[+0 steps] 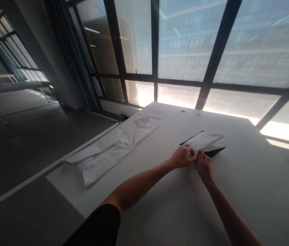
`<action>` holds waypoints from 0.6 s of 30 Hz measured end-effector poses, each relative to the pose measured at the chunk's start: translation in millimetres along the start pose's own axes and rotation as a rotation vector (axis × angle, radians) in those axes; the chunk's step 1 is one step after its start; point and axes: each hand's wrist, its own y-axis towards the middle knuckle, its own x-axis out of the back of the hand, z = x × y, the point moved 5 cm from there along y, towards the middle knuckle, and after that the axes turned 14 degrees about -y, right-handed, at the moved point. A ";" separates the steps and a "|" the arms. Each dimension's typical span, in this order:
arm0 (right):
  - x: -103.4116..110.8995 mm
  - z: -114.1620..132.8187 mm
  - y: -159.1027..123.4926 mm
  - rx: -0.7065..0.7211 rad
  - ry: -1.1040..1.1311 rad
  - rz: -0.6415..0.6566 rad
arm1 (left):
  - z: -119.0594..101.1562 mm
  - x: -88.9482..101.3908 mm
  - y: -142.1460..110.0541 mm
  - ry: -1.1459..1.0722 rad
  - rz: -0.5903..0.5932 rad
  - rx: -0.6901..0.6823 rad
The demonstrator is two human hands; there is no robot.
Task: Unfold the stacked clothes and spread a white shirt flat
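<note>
On the right half of the white table (252, 184) lies a piece of white cloth (204, 139), spread over a dark flat thing (214, 152) whose edges stick out on both sides. My left hand (184, 156) is closed, its fingertips pinching the near edge of this cloth. Right beside it, almost touching, my right hand (204, 166) pinches the same edge with thumb and fingers. The part of the cloth between and below the fingers is mostly hidden. What the dark thing is, I cannot tell.
A long white garment (118, 143), like a pair of trousers, lies creased along the table's left side. Behind it is a flat white sheet (153, 111). Large windows (180, 44) rise past the far edge, with a dark curtain (72, 58) to the left.
</note>
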 end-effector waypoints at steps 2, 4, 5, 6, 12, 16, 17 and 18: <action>-8.5 22.0 -0.9 0.125 -0.028 0.056 | 2.2 16.7 -7.8 -0.018 -0.010 0.030; -21.1 44.8 -4.4 0.245 -0.048 0.131 | 4.3 36.4 -19.8 -0.015 -0.037 0.078; -28.6 55.0 -7.1 0.293 -0.053 0.166 | 5.1 47.2 -27.2 -0.005 -0.060 0.097; -36.4 63.6 -10.2 0.331 -0.054 0.195 | 6.0 58.6 -35.6 0.005 -0.090 0.112; -60.7 64.5 -23.1 0.290 0.004 0.196 | 45.2 144.1 -103.0 -0.206 -0.271 0.395; -49.2 25.2 -30.0 0.130 0.005 0.144 | 93.6 198.8 -156.0 -0.350 -0.309 0.746; -46.8 14.8 -33.8 0.101 0.002 0.148 | 101.6 209.9 -166.4 -0.284 -0.355 0.788; -45.6 5.3 -38.3 0.079 0.002 0.163 | 106.0 217.6 -173.8 -0.186 -0.397 0.784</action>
